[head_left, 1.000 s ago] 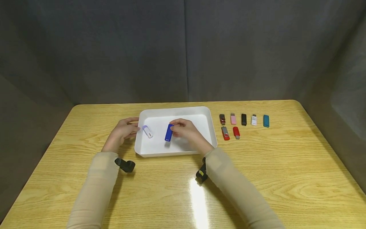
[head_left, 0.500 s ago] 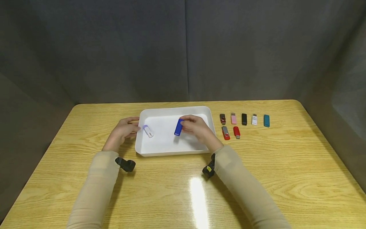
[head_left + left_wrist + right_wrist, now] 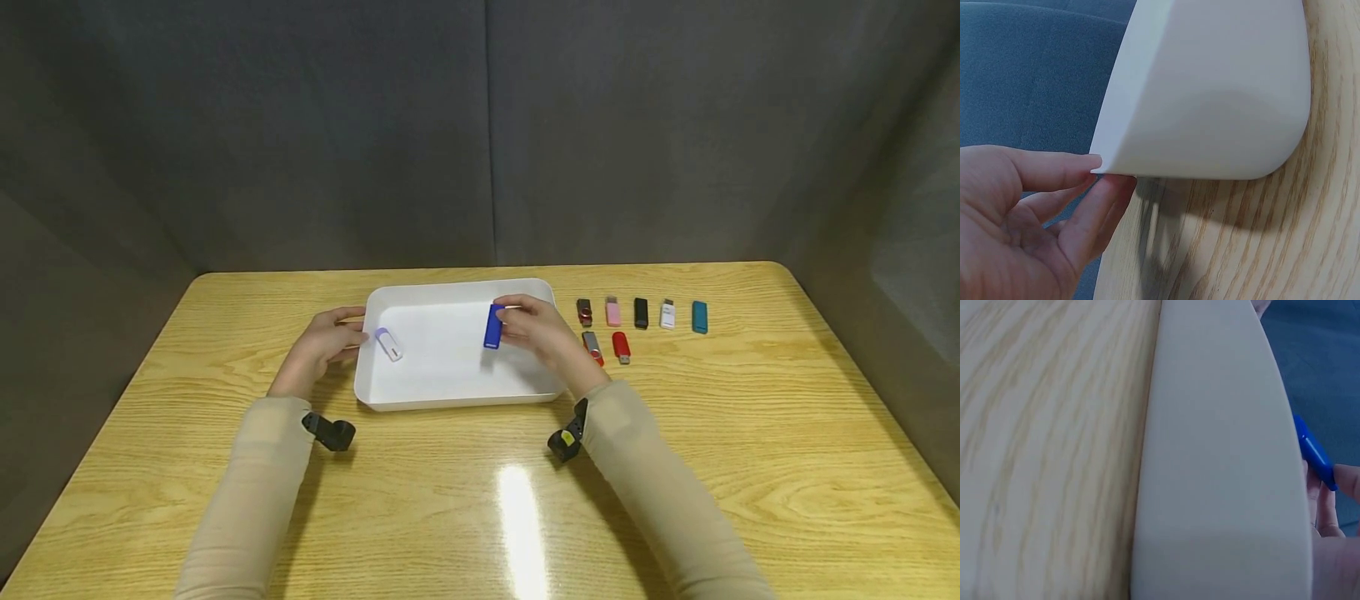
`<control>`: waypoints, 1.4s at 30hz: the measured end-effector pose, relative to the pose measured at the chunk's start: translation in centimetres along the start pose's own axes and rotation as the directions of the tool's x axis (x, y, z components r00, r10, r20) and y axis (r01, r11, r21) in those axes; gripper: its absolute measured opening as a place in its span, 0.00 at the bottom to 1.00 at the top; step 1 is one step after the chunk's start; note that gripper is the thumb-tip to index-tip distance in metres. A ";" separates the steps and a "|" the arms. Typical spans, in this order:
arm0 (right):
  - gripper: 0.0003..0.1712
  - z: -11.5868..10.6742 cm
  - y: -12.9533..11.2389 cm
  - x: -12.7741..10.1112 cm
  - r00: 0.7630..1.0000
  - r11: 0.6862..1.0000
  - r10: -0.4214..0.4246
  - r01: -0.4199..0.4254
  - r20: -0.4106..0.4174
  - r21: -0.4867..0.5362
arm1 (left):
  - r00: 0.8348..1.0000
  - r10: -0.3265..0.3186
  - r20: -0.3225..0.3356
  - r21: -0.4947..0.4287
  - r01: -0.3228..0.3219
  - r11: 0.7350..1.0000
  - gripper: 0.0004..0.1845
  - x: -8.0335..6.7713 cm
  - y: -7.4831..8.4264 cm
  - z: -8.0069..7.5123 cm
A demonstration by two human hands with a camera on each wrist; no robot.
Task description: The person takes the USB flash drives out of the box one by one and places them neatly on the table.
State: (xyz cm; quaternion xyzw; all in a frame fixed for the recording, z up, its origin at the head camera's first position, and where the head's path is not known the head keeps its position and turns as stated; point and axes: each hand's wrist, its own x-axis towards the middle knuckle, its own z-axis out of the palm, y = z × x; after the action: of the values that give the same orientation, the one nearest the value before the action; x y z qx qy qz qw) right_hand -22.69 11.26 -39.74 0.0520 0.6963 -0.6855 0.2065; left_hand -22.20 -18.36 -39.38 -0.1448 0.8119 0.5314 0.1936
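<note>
A white tray (image 3: 457, 406) lies on the wooden table in the head view. At its left end my left hand (image 3: 321, 346) pinches the rim; the left wrist view shows thumb (image 3: 1060, 170) and fingers on either side of the wall. Over the tray's right half, my right hand (image 3: 538, 330) holds a blue USB stick (image 3: 492, 327) by its upper part. Past the tray wall in the right wrist view, the blue stick (image 3: 1314, 453) appears tilted between thumb and fingers. A white and purple USB stick (image 3: 389, 344) lies inside the tray, near its left end.
Right of the tray, USB sticks lie in two rows. The back row has a dark red (image 3: 584, 312), a pink (image 3: 613, 312), a black (image 3: 641, 313), a white (image 3: 667, 314) and a teal one (image 3: 700, 317). In front are a red-grey (image 3: 592, 347) and a red one (image 3: 621, 347).
My right hand has carried the blue USB stick rightward across the tray and slightly toward the back. The left hand stays at the tray's left rim.
</note>
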 end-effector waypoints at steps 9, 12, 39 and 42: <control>0.24 -2.3 -0.3 -0.3 0.998 0.998 0.013 -0.010 -0.058 0.057 | 1.000 0.002 0.011 -0.001 -0.002 1.000 0.31 0.0 0.0 -0.1; 0.25 -3.1 -0.3 -0.4 0.998 0.997 0.008 -0.004 -0.057 0.071 | 1.000 0.001 0.009 0.000 -0.001 1.000 0.31 0.0 0.0 0.0; 0.36 -10.2 0.9 -2.1 0.998 0.996 -0.057 0.058 -0.026 0.066 | 1.000 0.009 0.009 0.003 -0.009 1.000 0.32 0.1 -0.3 -0.2; 0.35 -10.9 0.9 -2.2 0.998 0.997 -0.052 0.054 -0.025 0.062 | 1.000 -0.001 0.000 0.000 0.001 1.000 0.32 0.1 -0.2 -0.1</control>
State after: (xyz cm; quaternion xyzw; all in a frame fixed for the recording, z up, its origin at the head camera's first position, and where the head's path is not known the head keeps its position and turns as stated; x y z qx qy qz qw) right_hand -22.77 22.42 -40.08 0.0480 0.6780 -0.7115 0.1783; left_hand -22.25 -18.53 -39.55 -0.1451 0.8117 0.5315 0.1937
